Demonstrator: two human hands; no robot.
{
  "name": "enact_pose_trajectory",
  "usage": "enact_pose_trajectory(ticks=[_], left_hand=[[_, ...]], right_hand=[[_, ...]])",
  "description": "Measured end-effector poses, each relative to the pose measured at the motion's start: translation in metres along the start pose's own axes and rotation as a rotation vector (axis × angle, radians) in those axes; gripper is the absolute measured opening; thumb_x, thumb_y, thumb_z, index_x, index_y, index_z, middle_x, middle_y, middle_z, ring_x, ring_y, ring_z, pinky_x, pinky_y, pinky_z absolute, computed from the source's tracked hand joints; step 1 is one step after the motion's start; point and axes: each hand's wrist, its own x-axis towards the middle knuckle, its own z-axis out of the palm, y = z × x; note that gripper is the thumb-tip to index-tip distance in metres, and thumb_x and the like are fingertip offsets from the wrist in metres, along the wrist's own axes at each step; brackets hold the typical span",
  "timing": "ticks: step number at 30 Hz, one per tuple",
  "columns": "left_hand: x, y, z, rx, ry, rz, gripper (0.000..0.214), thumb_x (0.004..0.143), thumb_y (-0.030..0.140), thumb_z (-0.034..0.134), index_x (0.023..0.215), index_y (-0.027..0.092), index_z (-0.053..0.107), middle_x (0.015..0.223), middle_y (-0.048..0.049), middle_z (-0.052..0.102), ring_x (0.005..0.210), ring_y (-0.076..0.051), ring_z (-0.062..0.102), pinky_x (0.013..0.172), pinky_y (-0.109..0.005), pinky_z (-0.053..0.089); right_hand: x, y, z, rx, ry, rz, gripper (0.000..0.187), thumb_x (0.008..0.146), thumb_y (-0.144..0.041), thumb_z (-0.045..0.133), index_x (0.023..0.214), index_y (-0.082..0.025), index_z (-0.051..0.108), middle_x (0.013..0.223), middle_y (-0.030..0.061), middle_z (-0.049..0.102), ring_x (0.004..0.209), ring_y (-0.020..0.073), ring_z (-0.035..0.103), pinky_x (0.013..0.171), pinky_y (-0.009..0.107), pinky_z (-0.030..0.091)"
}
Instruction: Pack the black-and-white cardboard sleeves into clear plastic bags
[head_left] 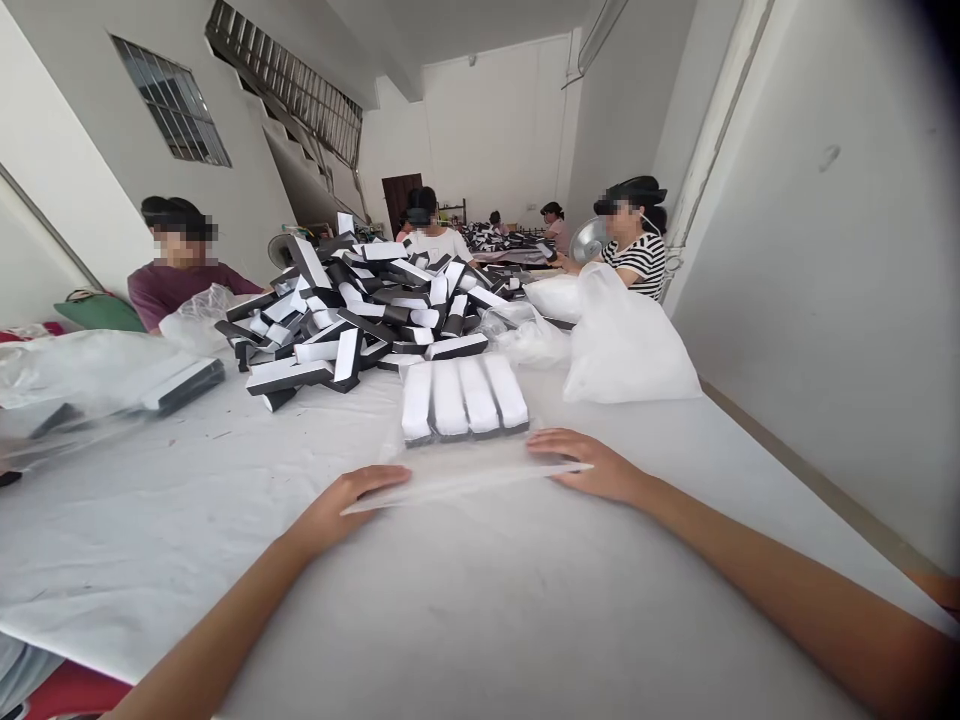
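A clear plastic bag (465, 462) lies in front of me with a row of several black-and-white boxes (465, 395) side by side in its far part. My left hand (367, 488) grips the bag's near left corner, thumb and fingers closed on the film. At the near right corner, my right hand (574, 462) has its fingers closed on the film too, partly seen through it. The near edge of the bag stretches between both hands, a little raised towards me.
Beyond the bag rises a large heap of similar boxes (360, 310) on the white-covered table (465, 620). A stuffed white plastic bag (622, 350) stands at the right. Left, more clear film (82, 370) lies by a person in a maroon shirt (180, 270); others sit farther back.
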Motion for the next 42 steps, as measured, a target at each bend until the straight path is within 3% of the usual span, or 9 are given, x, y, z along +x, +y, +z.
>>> enact_pose_trajectory(ticks=[6,9,11,17,21,24,29,35,42], left_hand=[[0.001,0.011,-0.001,-0.019,0.043,-0.042,0.045,0.089,0.048,0.059,0.129,0.028,0.062,0.137,-0.0017,0.058,0.134,-0.027,0.046,0.114,-0.038,0.036],[0.0,0.024,0.0,-0.083,-0.001,-0.132,0.045,0.086,0.05,0.061,0.126,0.028,0.064,0.132,-0.0016,0.062,0.129,-0.027,0.051,0.108,-0.037,0.042],[0.0,0.03,-0.001,-0.131,-0.014,-0.188,0.042,0.086,0.05,0.061,0.119,0.027,0.069,0.124,-0.0022,0.067,0.119,-0.027,0.059,0.103,-0.035,0.047],[0.0,0.027,-0.004,-0.216,0.084,-0.209,0.036,0.086,0.053,0.057,0.091,0.021,0.074,0.096,-0.0044,0.073,0.092,-0.022,0.066,0.084,-0.031,0.054],[0.002,0.021,-0.003,-0.18,0.124,-0.246,0.041,0.088,0.054,0.051,0.075,0.018,0.065,0.071,-0.0014,0.063,0.062,-0.013,0.054,0.057,-0.023,0.048],[0.003,0.022,-0.001,-0.183,0.117,-0.291,0.039,0.089,0.054,0.049,0.076,0.019,0.062,0.065,0.0016,0.055,0.057,-0.011,0.047,0.051,-0.02,0.043],[0.005,0.027,0.001,-0.169,0.117,-0.299,0.04,0.089,0.056,0.047,0.079,0.019,0.06,0.063,0.0021,0.05,0.057,-0.011,0.045,0.05,-0.02,0.043],[0.005,0.021,0.005,-0.074,0.091,-0.272,0.036,0.086,0.055,0.054,0.08,0.021,0.063,0.064,0.0028,0.057,0.058,-0.012,0.047,0.054,-0.021,0.038],[0.004,0.026,0.005,0.042,0.018,-0.267,0.031,0.086,0.051,0.053,0.076,0.022,0.06,0.056,0.0045,0.044,0.052,-0.011,0.038,0.049,-0.023,0.029]], right_hand=[[-0.003,-0.006,-0.003,-0.064,0.018,-0.02,0.046,0.088,-0.046,0.06,0.132,-0.035,0.057,0.135,0.0004,0.059,0.126,0.0255,0.053,0.108,0.046,0.042],[-0.006,-0.012,-0.001,-0.027,0.08,-0.147,0.036,0.087,-0.041,0.061,0.12,-0.029,0.066,0.119,0.005,0.068,0.111,0.0248,0.062,0.098,0.042,0.05],[-0.007,-0.018,0.002,0.033,0.09,-0.141,0.027,0.087,-0.042,0.06,0.107,-0.025,0.071,0.103,0.0065,0.072,0.096,0.0239,0.066,0.086,0.039,0.054],[-0.002,-0.028,0.003,0.206,0.062,0.099,0.042,0.087,-0.057,0.054,0.079,-0.019,0.069,0.08,0.0064,0.069,0.076,0.0222,0.065,0.069,0.034,0.052],[0.002,-0.023,0.004,0.336,0.054,0.305,0.058,0.088,-0.066,0.044,0.064,-0.017,0.066,0.067,0.0065,0.066,0.065,0.0202,0.063,0.063,0.033,0.05],[0.002,-0.024,0.004,0.421,0.052,0.387,0.054,0.085,-0.065,0.05,0.063,-0.017,0.063,0.071,0.0061,0.067,0.065,0.0187,0.064,0.064,0.032,0.05],[0.001,-0.029,0.002,0.233,0.073,0.259,0.036,0.086,-0.052,0.056,0.071,-0.02,0.06,0.06,-0.0017,0.059,0.056,0.0138,0.054,0.058,0.027,0.041],[0.0,-0.023,0.003,0.015,0.033,0.189,0.039,0.089,-0.048,0.046,0.063,-0.021,0.058,0.057,-0.0016,0.054,0.053,0.0121,0.044,0.055,0.026,0.034],[0.001,-0.02,0.005,-0.108,-0.036,0.112,0.036,0.088,-0.047,0.048,0.062,-0.023,0.052,0.056,-0.0022,0.05,0.052,0.0128,0.043,0.055,0.027,0.033]])
